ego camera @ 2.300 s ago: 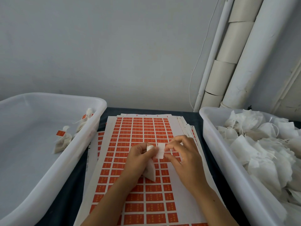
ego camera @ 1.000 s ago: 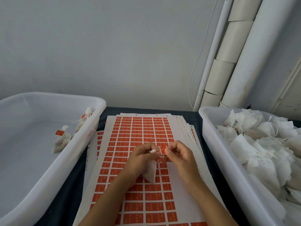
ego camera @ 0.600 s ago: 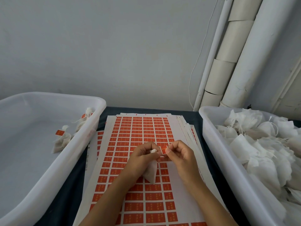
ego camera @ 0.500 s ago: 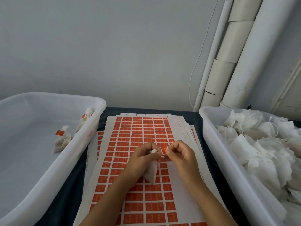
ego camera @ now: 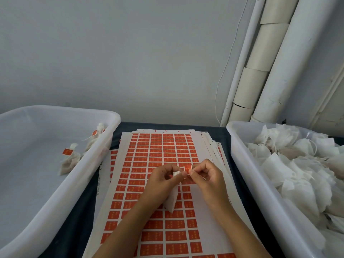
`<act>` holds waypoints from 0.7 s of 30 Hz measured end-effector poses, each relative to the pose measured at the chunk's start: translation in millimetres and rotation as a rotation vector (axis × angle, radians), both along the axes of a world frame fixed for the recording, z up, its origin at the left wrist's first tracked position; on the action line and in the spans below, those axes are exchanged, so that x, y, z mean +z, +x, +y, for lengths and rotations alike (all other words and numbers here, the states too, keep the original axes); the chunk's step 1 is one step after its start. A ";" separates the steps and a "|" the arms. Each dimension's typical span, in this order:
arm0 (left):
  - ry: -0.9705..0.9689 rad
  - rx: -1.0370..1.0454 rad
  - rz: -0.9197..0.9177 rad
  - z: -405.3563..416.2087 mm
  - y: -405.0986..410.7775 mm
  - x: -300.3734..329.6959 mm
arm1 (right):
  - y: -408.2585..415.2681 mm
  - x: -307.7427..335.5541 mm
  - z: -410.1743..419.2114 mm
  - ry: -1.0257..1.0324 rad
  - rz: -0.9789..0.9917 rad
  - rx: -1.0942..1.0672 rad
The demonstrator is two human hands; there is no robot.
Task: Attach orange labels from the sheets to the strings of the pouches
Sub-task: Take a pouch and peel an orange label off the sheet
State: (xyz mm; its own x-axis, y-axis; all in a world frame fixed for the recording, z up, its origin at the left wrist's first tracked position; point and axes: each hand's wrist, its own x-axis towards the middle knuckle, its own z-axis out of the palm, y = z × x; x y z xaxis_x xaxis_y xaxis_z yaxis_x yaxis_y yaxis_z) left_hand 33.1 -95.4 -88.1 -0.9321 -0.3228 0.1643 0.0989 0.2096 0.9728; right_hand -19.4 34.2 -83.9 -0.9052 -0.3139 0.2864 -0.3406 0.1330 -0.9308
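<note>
I see both hands raised just above the middle of the top label sheet (ego camera: 158, 164), fingertips meeting. My left hand (ego camera: 163, 180) has its fingers curled, pinching the gathered neck of a small white pouch (ego camera: 172, 200); the pouch body hangs down below the hand, tip pointing toward the sheet. My right hand (ego camera: 206, 175) is curled too, thumb and forefinger pinching a small orange label (ego camera: 187, 167) right beside the left fingertips, at the pouch's top. The string itself is too thin to make out, so I cannot tell if the label is already closed around it. The sheet is a grid of orange labels on white backing, top of a fanned stack of sheets (ego camera: 214, 146) lying on a dark table (ego camera: 78, 211). Left of the stack sits a white bin (ego camera: 55, 198) with two finished pouches in it: one (ego camera: 68, 162) near the middle of the right wall with an orange tag showing, another (ego camera: 95, 135) further back against the same wall. Right of the stack a second white bin (ego camera: 260, 192) is heaped with untagged pouches (ego camera: 301, 168). White pipes (ego camera: 270, 58) run up the wall behind it.
</note>
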 end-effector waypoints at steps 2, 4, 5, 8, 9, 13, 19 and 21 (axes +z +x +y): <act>-0.017 -0.004 0.005 -0.2 -0.5 -0.9 | 0.1 -0.6 0.4 0.006 -0.001 0.002; -0.013 -0.020 0.023 -1.2 0.3 -1.2 | 0.4 -0.7 0.4 0.005 -0.012 0.008; -0.009 -0.023 0.032 -1.8 0.8 -1.1 | 0.4 -0.4 0.1 -0.006 -0.023 0.007; 0.004 -0.022 0.052 -4.1 1.8 -1.4 | 0.0 0.5 -1.0 -0.089 -0.091 0.013; 0.003 -0.030 0.052 -4.6 2.2 -1.2 | -0.2 0.8 -1.3 -0.096 -0.118 0.027; -0.036 -0.087 0.051 -4.8 2.2 -0.9 | 1.4 -1.4 -3.0 0.060 -0.116 0.112; -0.038 -0.125 0.038 -3.9 1.8 1.7 | 1.8 -3.9 -6.0 0.158 0.083 0.130; 0.004 -0.135 0.026 -4.3 1.3 1.7 | 1.4 -5.1 -5.8 0.132 0.077 0.136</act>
